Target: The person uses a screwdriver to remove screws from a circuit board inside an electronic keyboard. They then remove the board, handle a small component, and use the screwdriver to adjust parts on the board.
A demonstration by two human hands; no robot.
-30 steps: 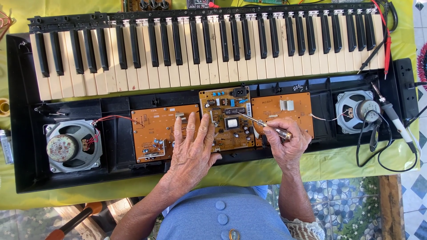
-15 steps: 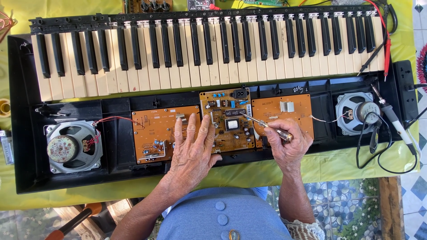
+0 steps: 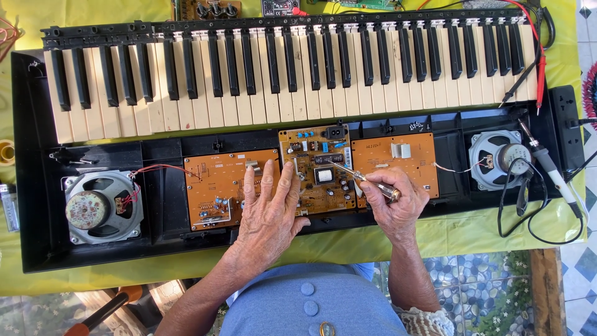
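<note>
An opened black keyboard case point(image 3: 37, 218) lies across the table, its key bed point(image 3: 286, 74) tilted up at the back. Three brown circuit boards sit in the case. My left hand point(image 3: 268, 208) rests flat, fingers spread, over the gap between the left board point(image 3: 214, 193) and the middle board point(image 3: 317, 165). My right hand point(image 3: 393, 205) grips a screwdriver point(image 3: 364, 179) with a clear handle. Its metal tip touches the middle board near a black component. The right board point(image 3: 398, 158) lies just behind my right hand.
A round speaker point(image 3: 99, 208) sits at the case's left end, another speaker point(image 3: 497, 158) at the right. A soldering iron point(image 3: 550, 165) with a black cable lies at the right. A red probe point(image 3: 540, 68) lies across the upper right keys. A yellow-green cloth point(image 3: 460, 233) covers the table.
Both hands have stayed almost still. The screwdriver tip has shifted slightly on the middle board.
</note>
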